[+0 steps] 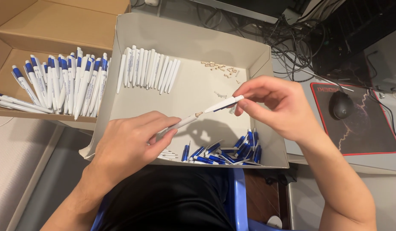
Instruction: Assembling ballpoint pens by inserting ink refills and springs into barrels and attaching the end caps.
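A white pen [206,112] hangs slantwise over the pale box [266,55], held at both ends. The left hand [131,143] is closed around the lower barrel, steadying it, while the right hand [272,105] pinches the upper piece between thumb and fingertips, so the two halves line up at the small tan joint between them; whether they are already seated together is hard to tell. Below, along the box's near edge, lie blue caps [232,152], within easy reach. White barrels [148,68] lie in a row at the far left corner, tiny tan bits [219,68] further right. Finished pens [65,83] fill a brown box [18,25] to the left. A mouse [341,105] sits on its pad [369,141] to the right.
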